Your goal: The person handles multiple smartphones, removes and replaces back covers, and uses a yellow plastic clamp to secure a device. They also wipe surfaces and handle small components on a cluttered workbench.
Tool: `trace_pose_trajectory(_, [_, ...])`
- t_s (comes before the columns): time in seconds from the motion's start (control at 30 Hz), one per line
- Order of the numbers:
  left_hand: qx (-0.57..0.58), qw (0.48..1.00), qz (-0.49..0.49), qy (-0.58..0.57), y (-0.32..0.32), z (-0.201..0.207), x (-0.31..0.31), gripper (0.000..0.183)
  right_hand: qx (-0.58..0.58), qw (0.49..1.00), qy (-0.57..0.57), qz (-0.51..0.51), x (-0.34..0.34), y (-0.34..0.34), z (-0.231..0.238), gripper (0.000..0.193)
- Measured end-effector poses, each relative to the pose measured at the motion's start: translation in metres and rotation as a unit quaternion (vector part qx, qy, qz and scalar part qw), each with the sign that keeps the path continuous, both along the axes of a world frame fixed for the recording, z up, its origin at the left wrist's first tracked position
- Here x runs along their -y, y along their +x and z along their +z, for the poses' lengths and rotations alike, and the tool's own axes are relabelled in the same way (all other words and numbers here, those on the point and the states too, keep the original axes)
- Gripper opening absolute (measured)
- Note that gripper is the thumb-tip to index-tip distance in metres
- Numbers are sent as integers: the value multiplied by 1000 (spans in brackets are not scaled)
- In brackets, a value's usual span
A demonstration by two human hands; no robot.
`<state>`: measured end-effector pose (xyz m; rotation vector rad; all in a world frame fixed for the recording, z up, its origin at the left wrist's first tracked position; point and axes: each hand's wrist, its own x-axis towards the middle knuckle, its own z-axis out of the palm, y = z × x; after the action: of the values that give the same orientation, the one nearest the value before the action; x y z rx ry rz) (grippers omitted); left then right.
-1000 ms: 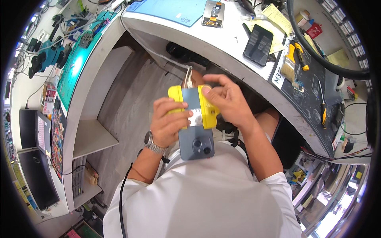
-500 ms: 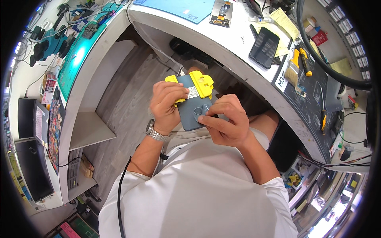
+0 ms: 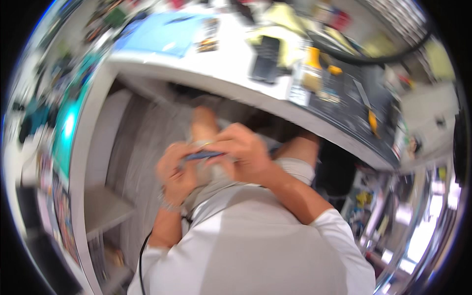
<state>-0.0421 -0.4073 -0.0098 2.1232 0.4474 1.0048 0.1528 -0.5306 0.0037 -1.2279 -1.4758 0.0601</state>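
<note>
A slim, dark blue-grey phone-like device [image 3: 204,155] is seen nearly edge-on above my lap, blurred by motion. My left hand [image 3: 176,169] grips its left end, with the fingers curled over it. At the other end my right hand [image 3: 243,152] pinches it between thumb and fingers. A faint bit of yellow shows at its top edge, too smeared to make out. The fingers hide most of the device's faces.
Ahead, a white workbench [image 3: 231,64] carries a blue mat [image 3: 157,37], a black phone [image 3: 266,59], a yellow-handled brush [image 3: 312,69] and a yellow-handled screwdriver [image 3: 372,123] on a black mat [image 3: 344,105]. A teal mat [image 3: 66,140] covers the left bench.
The device has come lower and nearer my lap and tipped from flat-facing to edge-on. My right hand has shifted onto its right end. The view has swung and blurred.
</note>
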Motion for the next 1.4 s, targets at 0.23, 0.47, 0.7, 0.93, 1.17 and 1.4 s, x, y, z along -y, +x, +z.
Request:
trace_pose_trajectory(0.23, [29, 995, 29, -86, 16, -11, -11, 23, -80, 951, 35, -297, 132, 61, -29, 43])
trace_pose_trajectory(0.47, [58, 991, 111, -51, 45, -1, -18, 38, -73, 704, -78, -702, 396, 116, -114, 11])
trace_pose_trajectory(0.7, [28, 990, 120, -73, 64, 11, -19, 32, -231, 374, -347, -829, 639, 149, -270, 23])
trace_pose_trajectory(0.93, [-30, 980, 182, -69, 45, 18, -39, 32, -40, 373, -532, -759, 789, 209, -381, 34])
trace_pose_trajectory(1.17, [57, 971, 212, -96, 39, 31, -41, 25, -88, 399, -488, -771, 840, 265, -435, 46])
trace_pose_trajectory(1.4, [51, 970, 217, -97, 52, 32, -20, 24, -180, 341, -438, -812, 811, 273, -417, 45])
